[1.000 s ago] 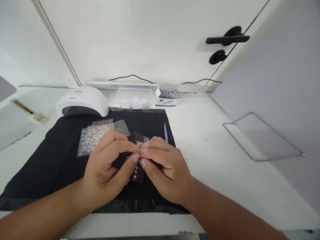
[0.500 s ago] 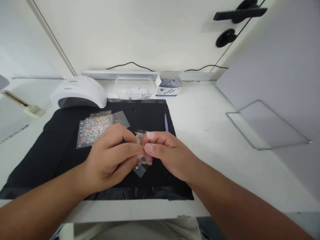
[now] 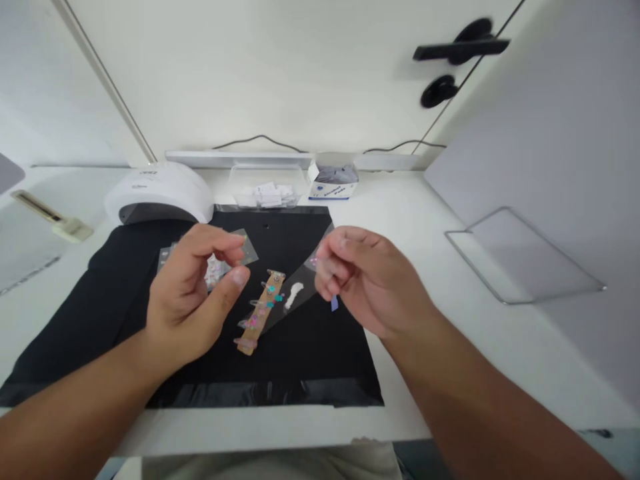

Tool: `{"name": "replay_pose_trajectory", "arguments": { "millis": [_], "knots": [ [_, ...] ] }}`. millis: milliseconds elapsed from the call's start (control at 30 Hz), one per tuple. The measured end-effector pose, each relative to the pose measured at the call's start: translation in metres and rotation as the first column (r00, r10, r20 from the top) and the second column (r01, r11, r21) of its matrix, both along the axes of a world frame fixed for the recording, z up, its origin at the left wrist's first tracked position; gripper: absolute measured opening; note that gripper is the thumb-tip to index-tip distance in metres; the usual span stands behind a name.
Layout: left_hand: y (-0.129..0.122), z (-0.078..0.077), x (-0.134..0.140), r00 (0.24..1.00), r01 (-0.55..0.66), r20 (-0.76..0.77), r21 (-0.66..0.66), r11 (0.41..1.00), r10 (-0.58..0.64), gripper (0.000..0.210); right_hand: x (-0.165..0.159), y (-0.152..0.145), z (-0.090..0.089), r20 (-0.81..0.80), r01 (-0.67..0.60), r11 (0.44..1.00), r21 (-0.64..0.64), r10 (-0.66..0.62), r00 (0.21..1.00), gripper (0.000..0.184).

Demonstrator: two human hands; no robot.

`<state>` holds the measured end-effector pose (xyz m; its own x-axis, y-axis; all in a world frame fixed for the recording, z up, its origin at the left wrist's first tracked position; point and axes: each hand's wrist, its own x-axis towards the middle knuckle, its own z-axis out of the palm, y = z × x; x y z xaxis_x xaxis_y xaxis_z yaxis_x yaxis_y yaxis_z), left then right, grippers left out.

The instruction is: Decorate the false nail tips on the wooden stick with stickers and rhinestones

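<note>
My left hand [image 3: 195,287] hovers over the black mat [image 3: 295,370], open, with thumb and fingers apart and nothing between them. My right hand [image 3: 367,273] has its fingers curled on a clear sticker sheet [image 3: 314,260] with small pink flowers; the sheet's transparent part reaches down to the left. Between the hands on the mat lies a brown strip [image 3: 260,313] bearing several clear nail tips with pink and teal decorations. A small white piece [image 3: 295,293] shows beside it. Other sticker sheets [image 3: 249,247] are partly hidden behind my left hand. Below my right hand, lilac tweezers [image 3: 335,303] show only in part.
A white domed lamp [image 3: 160,190] stands at the mat's back left. Behind the mat are a clear tray [image 3: 240,193] with white packets and an alcohol pads box [image 3: 333,183]. A brush [image 3: 73,229] lies left; a wire frame [image 3: 525,300] stands right.
My hands have moved apart, the left one letting go and opening. The sticker sheet is now with my right hand, and the brown strip has come into view. The camera view shifted slightly.
</note>
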<state>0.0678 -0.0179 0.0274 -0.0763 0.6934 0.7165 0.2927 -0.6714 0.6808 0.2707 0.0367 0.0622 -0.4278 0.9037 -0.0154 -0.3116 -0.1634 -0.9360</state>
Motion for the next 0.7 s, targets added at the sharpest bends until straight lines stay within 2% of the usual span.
{"name": "replay_pose_trajectory", "arguments": {
  "millis": [300, 433, 500, 567, 633, 700],
  "knots": [
    [0.002, -0.001, 0.000, 0.991, 0.129, 0.043, -0.114, 0.985, -0.125, 0.019, -0.005, -0.003, -0.007, 0.050, -0.019, 0.997, -0.073, 0.023, 0.998, 0.015],
    [0.003, 0.002, 0.001, 0.968, 0.212, 0.178, -0.193, 0.958, -0.178, 0.013, -0.004, -0.004, -0.004, 0.051, -0.026, 0.996, -0.086, 0.030, 0.998, 0.014],
    [0.004, 0.004, 0.001, 0.912, 0.334, 0.329, -0.250, 0.909, -0.245, 0.007, 0.000, -0.001, 0.000, 0.049, -0.007, 0.997, -0.073, 0.011, 0.999, 0.016],
    [0.006, 0.006, 0.001, 0.828, 0.464, 0.476, -0.285, 0.839, -0.297, 0.012, 0.007, 0.007, 0.003, 0.076, 0.051, 0.998, -0.043, -0.048, 0.996, 0.019],
    [0.008, 0.008, 0.000, 0.747, 0.566, 0.583, -0.306, 0.766, -0.319, 0.016, 0.015, 0.018, 0.004, 0.184, 0.133, 0.991, 0.007, -0.132, 0.974, 0.023],
    [0.008, 0.009, -0.001, 0.673, 0.649, 0.662, -0.313, 0.693, -0.331, 0.017, 0.021, 0.031, 0.000, 0.267, 0.150, 0.989, 0.015, -0.148, 0.952, 0.022]
  ]
}}
